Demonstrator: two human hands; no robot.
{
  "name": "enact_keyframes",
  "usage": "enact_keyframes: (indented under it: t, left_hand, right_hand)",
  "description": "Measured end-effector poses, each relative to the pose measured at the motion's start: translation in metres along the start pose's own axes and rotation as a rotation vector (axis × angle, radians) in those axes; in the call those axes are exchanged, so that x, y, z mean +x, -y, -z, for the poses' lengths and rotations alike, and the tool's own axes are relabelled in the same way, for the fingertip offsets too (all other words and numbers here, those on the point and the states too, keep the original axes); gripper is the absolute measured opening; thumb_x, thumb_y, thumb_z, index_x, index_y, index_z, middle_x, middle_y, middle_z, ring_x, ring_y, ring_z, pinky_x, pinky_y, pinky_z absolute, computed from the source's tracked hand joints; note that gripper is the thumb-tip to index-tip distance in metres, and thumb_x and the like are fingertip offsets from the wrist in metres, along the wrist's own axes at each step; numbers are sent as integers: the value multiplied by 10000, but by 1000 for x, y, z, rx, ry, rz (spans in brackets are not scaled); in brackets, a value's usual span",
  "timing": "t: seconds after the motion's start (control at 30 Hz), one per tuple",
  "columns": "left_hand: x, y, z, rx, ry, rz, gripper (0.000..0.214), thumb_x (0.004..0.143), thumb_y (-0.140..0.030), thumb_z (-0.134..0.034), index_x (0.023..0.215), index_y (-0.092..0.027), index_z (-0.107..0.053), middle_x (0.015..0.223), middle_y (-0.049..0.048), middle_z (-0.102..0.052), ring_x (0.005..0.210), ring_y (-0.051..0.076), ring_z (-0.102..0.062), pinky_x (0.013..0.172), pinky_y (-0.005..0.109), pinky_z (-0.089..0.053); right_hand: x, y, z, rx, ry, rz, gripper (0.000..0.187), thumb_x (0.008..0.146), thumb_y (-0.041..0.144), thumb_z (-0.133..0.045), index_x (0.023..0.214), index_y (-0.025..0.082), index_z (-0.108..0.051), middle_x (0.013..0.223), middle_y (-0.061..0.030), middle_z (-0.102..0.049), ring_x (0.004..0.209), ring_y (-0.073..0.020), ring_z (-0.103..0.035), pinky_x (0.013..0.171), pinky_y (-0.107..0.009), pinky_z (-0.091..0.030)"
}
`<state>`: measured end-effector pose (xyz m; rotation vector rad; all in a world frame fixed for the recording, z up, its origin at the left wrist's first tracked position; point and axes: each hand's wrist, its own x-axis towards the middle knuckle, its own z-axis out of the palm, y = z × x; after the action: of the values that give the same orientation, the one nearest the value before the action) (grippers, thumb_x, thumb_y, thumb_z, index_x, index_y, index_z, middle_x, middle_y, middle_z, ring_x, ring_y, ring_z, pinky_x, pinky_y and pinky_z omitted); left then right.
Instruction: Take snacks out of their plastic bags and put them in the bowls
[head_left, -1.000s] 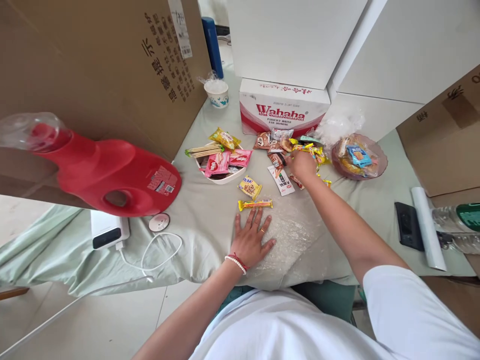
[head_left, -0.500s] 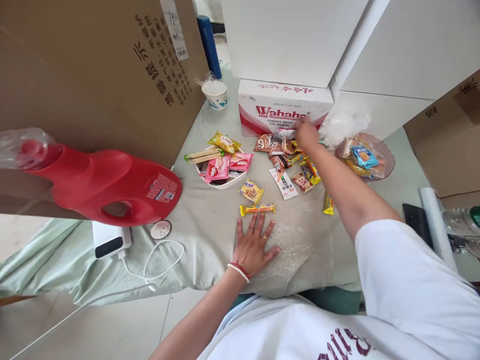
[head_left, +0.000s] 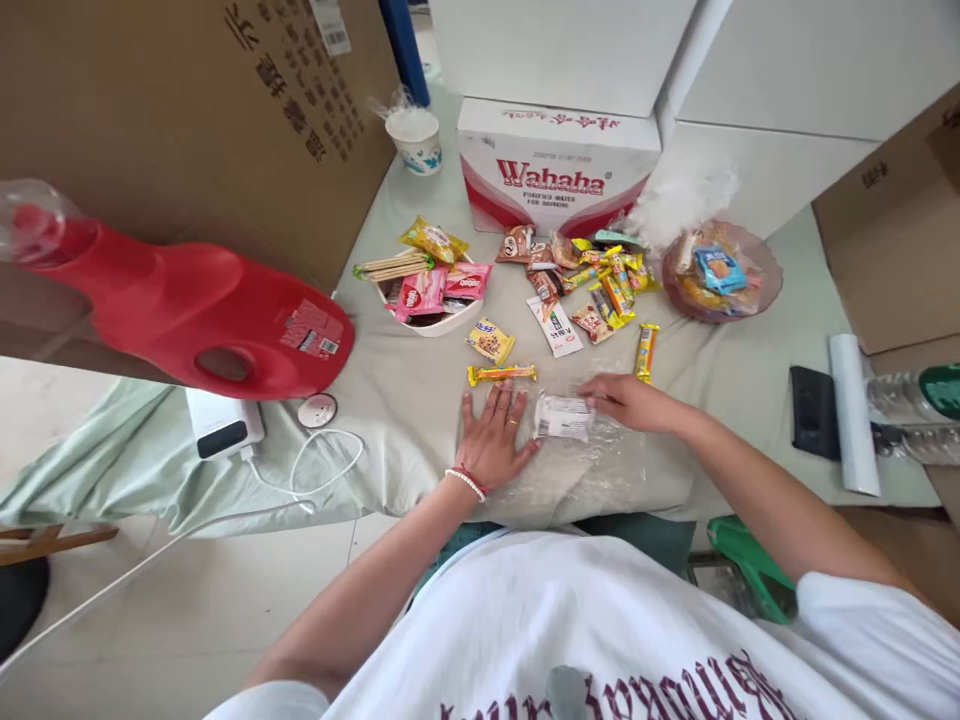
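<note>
My left hand (head_left: 491, 440) lies flat with fingers spread on the cloth, at the left edge of a clear plastic bag (head_left: 592, 470). Just beyond its fingertips is a yellow-orange snack bar (head_left: 502, 373). Over the bag, my right hand (head_left: 634, 400) pinches the right end of a white snack packet (head_left: 562, 416) with fine dark print. A yellow biscuit packet (head_left: 490, 341), a white snack packet with black characters (head_left: 555, 326) and a small brown-red packet (head_left: 592, 323) lie farther back. To the right of them is another yellow bar (head_left: 646, 352).
A white basket (head_left: 442, 325) of snacks stands left of the pile, and a pinkish bowl (head_left: 772, 275) of packets right. Behind are a Wahaha carton (head_left: 555, 170) and a paper cup (head_left: 416, 145). A red jug (head_left: 217, 310), white power bank (head_left: 223, 420) and black phone (head_left: 816, 412) flank the cloth.
My right hand has come back from the pile by the carton to the plastic bag, bringing the white packet. My left hand stays flat in place. The view has shifted slightly.
</note>
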<state>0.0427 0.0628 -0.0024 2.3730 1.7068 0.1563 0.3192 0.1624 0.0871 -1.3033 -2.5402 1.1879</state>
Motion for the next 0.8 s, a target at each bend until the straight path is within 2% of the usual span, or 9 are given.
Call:
enact_keyframes:
  t: [0.07,0.17,0.27,0.33,0.43,0.53,0.67,0.73,0.8]
  left_hand:
    - [1,-1,0,7,-4,3,857,986,-659,-408,1665,-167,-228,1733,180,-159,1604,376,-201,1246,721,-4]
    - [2,-1,1,5,2,-1,894,964,-682,-428,1672,-183,-206,1737,168,-159,1610,382,-172,1249,710,-14]
    - [2,0,2,3,14,4,915,955,-694,-430,1672,-174,-200,1742,162,-132,1621,374,-127,1246,714,-9]
    - [3,-1,2,1,21,8,924,951,-700,-432,1668,-161,-210,1743,159,-123,1624,373,-104,1241,724,8]
    - [3,-1,3,-13,26,4,923,946,-692,-452,1663,-155,-233,1741,164,-138,1621,393,-105,1235,733,39]
    - [3,3,2,-49,14,-19,906,949,-661,-477,1663,-161,-232,1739,172,-151,1617,400,-122,1237,730,45]
    - [-3,19,2,-159,-54,-27,736,1010,-515,-426,1651,-191,-265,1735,146,-208,1620,316,-176,1278,654,-105]
    - [-9,30,5,-193,-108,-22,622,1024,-391,-391,1617,-209,-350,1719,123,-279,1621,272,-187,1283,595,-195]
    - [-16,39,12,-172,-140,-63,569,989,-269,-403,1555,-239,-463,1679,97,-381,1619,258,-195,1290,581,-195]
  right_hand:
    - [4,7,-19,-216,-108,-62,463,1013,477,-529,1346,178,-649,1366,-155,-634,1076,-263,-686,882,-347,-535]
    - [2,17,-41,-367,-104,-37,600,971,508,-617,1489,217,-538,1520,-140,-526,1146,-292,-675,859,-356,-553]
    - [-12,20,-60,-368,-129,-71,526,986,368,-611,1487,230,-529,1512,-118,-535,1155,-281,-674,841,-362,-572]
    - [-24,17,-70,-321,-210,-73,470,1004,297,-569,1468,233,-535,1476,-114,-556,1163,-264,-669,853,-364,-581]
    - [-37,12,-82,-285,-313,-6,446,1022,289,-537,1465,244,-524,1464,-121,-549,1166,-248,-660,855,-365,-590]
    - [-34,10,-92,-338,-270,-4,449,1012,260,-543,1461,263,-531,1472,-123,-542,1107,-243,-675,803,-351,-596]
    - [-28,7,-99,-329,-186,18,494,1000,245,-557,1489,299,-510,1539,-106,-493,1171,-244,-656,841,-354,-601]
    - [-38,5,-97,-254,-226,57,491,1021,287,-530,1511,289,-488,1599,-126,-422,1222,-255,-635,897,-395,-600]
    - [-59,3,-97,-166,-290,103,472,1036,357,-511,1500,270,-504,1601,-155,-414,1229,-268,-628,953,-441,-588]
